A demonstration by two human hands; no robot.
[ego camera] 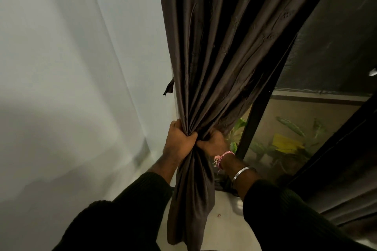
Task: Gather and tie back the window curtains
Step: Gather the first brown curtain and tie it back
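Two dark sleeves [130, 210] reach forward from the bottom of the view. The left hand [178, 140] is clenched around the gathered dark brown curtain [214, 57], fingers wrapped tight on the bunched folds. The right hand [214, 141], touching it, grips the same bunch from the other side; its wrist carries a pink thread [221, 158] and a metal bangle [241, 173]. Below the hands the curtain's tail hangs loose. Beyond, a white wall [71, 67] lies left, and a dark-framed window [302, 128] right, green leaves [289, 126] behind it. No writing is legible.

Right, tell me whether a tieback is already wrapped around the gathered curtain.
No: only the left hand and right hand grip the bunched curtain; no band or cord circles it.
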